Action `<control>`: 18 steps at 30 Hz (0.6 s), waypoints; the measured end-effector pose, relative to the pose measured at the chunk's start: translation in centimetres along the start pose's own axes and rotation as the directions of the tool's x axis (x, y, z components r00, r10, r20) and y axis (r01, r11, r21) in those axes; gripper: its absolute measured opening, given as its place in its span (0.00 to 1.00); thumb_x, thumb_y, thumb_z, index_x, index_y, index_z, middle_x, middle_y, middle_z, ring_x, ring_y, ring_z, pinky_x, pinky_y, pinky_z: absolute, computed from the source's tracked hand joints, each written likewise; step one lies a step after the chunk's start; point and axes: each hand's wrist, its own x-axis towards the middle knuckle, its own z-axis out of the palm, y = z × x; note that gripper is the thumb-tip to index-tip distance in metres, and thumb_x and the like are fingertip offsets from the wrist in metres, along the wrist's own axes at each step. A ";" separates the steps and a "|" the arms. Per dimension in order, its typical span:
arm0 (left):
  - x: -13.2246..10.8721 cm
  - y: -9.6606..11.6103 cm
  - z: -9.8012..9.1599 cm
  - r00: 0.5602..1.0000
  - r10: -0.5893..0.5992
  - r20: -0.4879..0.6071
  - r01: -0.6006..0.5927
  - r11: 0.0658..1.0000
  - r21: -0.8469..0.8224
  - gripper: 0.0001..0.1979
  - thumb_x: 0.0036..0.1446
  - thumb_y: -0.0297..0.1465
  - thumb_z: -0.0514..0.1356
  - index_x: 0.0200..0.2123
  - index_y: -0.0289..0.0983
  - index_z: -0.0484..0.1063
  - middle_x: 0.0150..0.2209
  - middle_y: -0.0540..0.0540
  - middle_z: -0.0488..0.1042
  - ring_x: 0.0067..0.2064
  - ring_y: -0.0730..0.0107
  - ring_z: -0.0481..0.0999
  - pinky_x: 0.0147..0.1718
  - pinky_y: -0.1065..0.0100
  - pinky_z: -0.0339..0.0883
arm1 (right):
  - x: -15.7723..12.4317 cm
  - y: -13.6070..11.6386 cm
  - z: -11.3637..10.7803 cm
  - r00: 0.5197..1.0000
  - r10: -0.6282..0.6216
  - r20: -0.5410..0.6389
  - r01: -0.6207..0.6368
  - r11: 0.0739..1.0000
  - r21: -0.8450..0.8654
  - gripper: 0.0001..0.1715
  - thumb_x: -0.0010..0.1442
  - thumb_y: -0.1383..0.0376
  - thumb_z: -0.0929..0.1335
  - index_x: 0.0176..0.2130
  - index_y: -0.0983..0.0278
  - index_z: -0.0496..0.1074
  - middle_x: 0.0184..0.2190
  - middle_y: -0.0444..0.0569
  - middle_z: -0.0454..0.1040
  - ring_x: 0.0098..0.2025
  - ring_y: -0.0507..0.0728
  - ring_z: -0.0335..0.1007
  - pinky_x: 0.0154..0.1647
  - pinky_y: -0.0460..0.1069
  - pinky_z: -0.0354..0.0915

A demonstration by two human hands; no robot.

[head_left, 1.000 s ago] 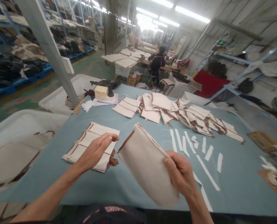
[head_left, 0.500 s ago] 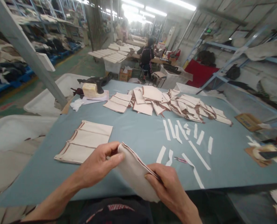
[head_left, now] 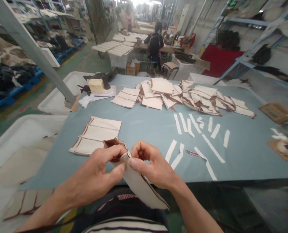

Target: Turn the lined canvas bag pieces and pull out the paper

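A cream fabric piece [head_left: 140, 186] with brown edging is held up over the table's front edge, its lower end hanging free. My left hand [head_left: 102, 171] is closed on its upper end, thumb against the cream side, where a brown inner side shows. Close beside it, my right hand [head_left: 153, 165] pinches the same end near the corner, fingers curled. Both sets of fingertips nearly meet there and partly hide the edge. Just beyond my left hand, stitched cream panels [head_left: 101, 131] with brown seams lie flat on the blue-grey table [head_left: 144, 124].
A heap of cream pieces [head_left: 162, 87] spreads along the far side. White strips [head_left: 213, 149] and small pink-handled snips [head_left: 192, 153] lie at right. A yellowish block [head_left: 96, 86] sits far left. White bins [head_left: 24, 129] stand left; a person [head_left: 155, 45] is farther back.
My right hand has moved from the fabric piece's lower edge up to the end beside my left hand. That lower end now hangs loose, and a brown inner side shows. The view has tilted down.
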 end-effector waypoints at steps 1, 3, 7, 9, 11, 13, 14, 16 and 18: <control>-0.2 0.2 -0.2 1.000 -0.008 0.018 0.008 1.000 -0.010 0.12 0.65 0.33 0.55 0.30 0.39 0.73 0.29 0.53 0.75 0.33 0.68 0.74 0.33 0.70 0.65 | 0.1 0.1 0.1 0.999 0.022 0.043 -0.024 0.998 0.052 0.28 0.60 0.43 0.76 0.34 0.60 0.66 0.26 0.38 0.64 0.28 0.50 0.57 0.29 0.46 0.56; -0.6 0.5 -0.6 0.999 -0.022 0.032 0.022 1.000 -0.016 0.14 0.66 0.36 0.54 0.30 0.39 0.74 0.29 0.52 0.76 0.33 0.67 0.74 0.33 0.69 0.66 | 0.3 0.3 0.2 0.991 0.052 0.121 -0.069 0.987 0.143 0.33 0.57 0.39 0.78 0.34 0.60 0.64 0.25 0.36 0.61 0.26 0.49 0.54 0.27 0.46 0.53; -1.3 0.4 -0.9 0.999 -0.043 0.011 0.043 0.999 0.007 0.17 0.68 0.36 0.53 0.30 0.38 0.75 0.29 0.52 0.77 0.32 0.67 0.74 0.32 0.69 0.64 | 0.5 0.6 0.7 0.982 0.051 0.180 -0.088 0.975 0.205 0.35 0.56 0.37 0.78 0.34 0.61 0.65 0.25 0.36 0.62 0.26 0.49 0.55 0.27 0.45 0.53; -1.6 0.1 -0.8 1.000 -0.022 -0.016 0.022 1.000 -0.004 0.17 0.67 0.35 0.53 0.30 0.38 0.76 0.27 0.53 0.76 0.31 0.68 0.74 0.32 0.69 0.64 | 0.6 0.6 0.9 0.977 0.061 0.202 -0.104 0.972 0.212 0.35 0.56 0.37 0.78 0.34 0.61 0.65 0.25 0.36 0.63 0.26 0.48 0.55 0.27 0.45 0.54; -1.9 -0.1 -0.6 0.998 0.018 -0.056 -0.020 0.999 -0.029 0.16 0.67 0.33 0.53 0.29 0.38 0.77 0.26 0.54 0.75 0.30 0.70 0.73 0.32 0.71 0.64 | 0.5 0.6 1.0 0.974 0.070 0.217 -0.118 0.970 0.215 0.35 0.56 0.37 0.78 0.34 0.61 0.65 0.25 0.36 0.63 0.26 0.48 0.56 0.28 0.45 0.54; -2.1 -0.1 -0.4 0.996 0.049 -0.081 -0.054 0.997 -0.064 0.16 0.66 0.33 0.54 0.29 0.38 0.78 0.26 0.54 0.75 0.29 0.71 0.73 0.31 0.71 0.64 | 0.4 0.5 1.0 0.970 0.073 0.231 -0.122 0.970 0.208 0.35 0.55 0.36 0.78 0.34 0.61 0.66 0.25 0.36 0.64 0.26 0.48 0.57 0.28 0.45 0.56; -2.1 0.0 -0.4 0.995 0.056 -0.083 -0.062 0.995 -0.080 0.16 0.66 0.32 0.55 0.28 0.38 0.79 0.25 0.54 0.75 0.29 0.71 0.74 0.30 0.72 0.64 | 0.4 0.4 1.0 0.969 0.073 0.237 -0.123 0.972 0.202 0.35 0.55 0.36 0.78 0.33 0.61 0.66 0.25 0.37 0.65 0.26 0.49 0.58 0.29 0.45 0.56; -2.1 0.2 -0.3 0.995 0.059 -0.085 -0.068 0.991 -0.111 0.16 0.64 0.32 0.55 0.28 0.38 0.80 0.24 0.54 0.76 0.28 0.71 0.74 0.29 0.72 0.64 | 0.3 0.1 0.9 0.966 0.078 0.245 -0.126 0.974 0.190 0.34 0.56 0.37 0.78 0.32 0.61 0.66 0.24 0.37 0.66 0.26 0.49 0.59 0.29 0.46 0.58; -2.0 0.3 -0.3 0.994 0.055 -0.091 -0.068 0.987 -0.147 0.15 0.63 0.31 0.56 0.27 0.38 0.80 0.24 0.54 0.76 0.27 0.71 0.73 0.28 0.72 0.63 | 0.3 -0.1 0.9 0.967 0.081 0.241 -0.125 0.977 0.174 0.32 0.57 0.40 0.77 0.32 0.61 0.66 0.24 0.38 0.66 0.26 0.50 0.60 0.29 0.46 0.59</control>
